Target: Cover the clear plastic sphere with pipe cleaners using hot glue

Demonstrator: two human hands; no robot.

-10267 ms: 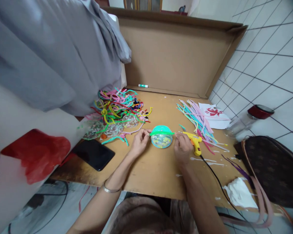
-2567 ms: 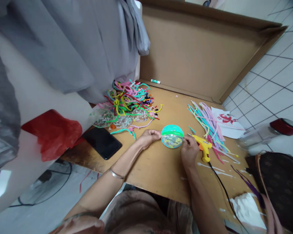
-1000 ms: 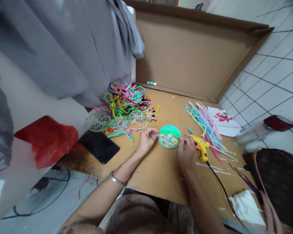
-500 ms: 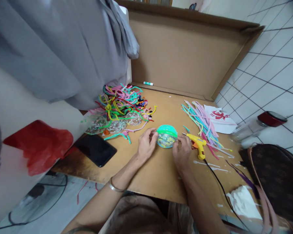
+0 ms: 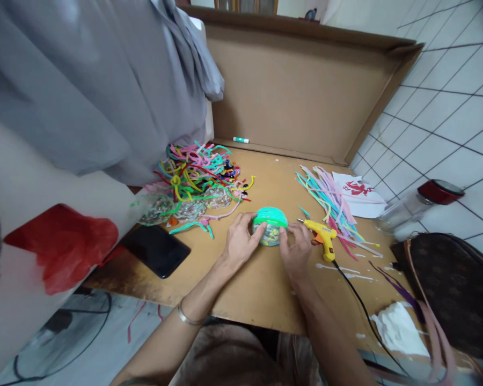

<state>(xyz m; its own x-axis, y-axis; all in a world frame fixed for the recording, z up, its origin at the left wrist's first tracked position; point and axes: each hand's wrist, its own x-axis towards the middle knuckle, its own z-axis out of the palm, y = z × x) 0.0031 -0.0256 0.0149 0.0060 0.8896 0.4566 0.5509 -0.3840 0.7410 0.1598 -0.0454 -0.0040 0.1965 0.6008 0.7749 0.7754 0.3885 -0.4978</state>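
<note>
Between my two hands is a round, clear disc-like piece (image 5: 270,236), its upper part covered with turquoise and green pipe cleaners and its lower part showing yellowish and silvery bits. My left hand (image 5: 241,236) grips its left edge, thumb on the front. At the right edge, my right hand (image 5: 297,245) holds it between thumb and fingers. A yellow glue gun (image 5: 325,236) lies just right of my right hand, nozzle pointing left. Farther left, similar clear round pieces (image 5: 191,210) lie beside a tangled heap of coloured pipe cleaners (image 5: 193,166).
A black phone (image 5: 156,251) lies left on the table. Straight pipe cleaners (image 5: 330,198) and a white paper with a red figure (image 5: 358,188) are at right, near a glass bottle (image 5: 410,206), a dark bag (image 5: 459,289) and crumpled tissue (image 5: 400,327). A cardboard panel (image 5: 298,96) stands behind.
My thumbs have shifted onto the front of the round piece, near its green band. The whole view has moved slightly; the glue gun stays where it lay.
</note>
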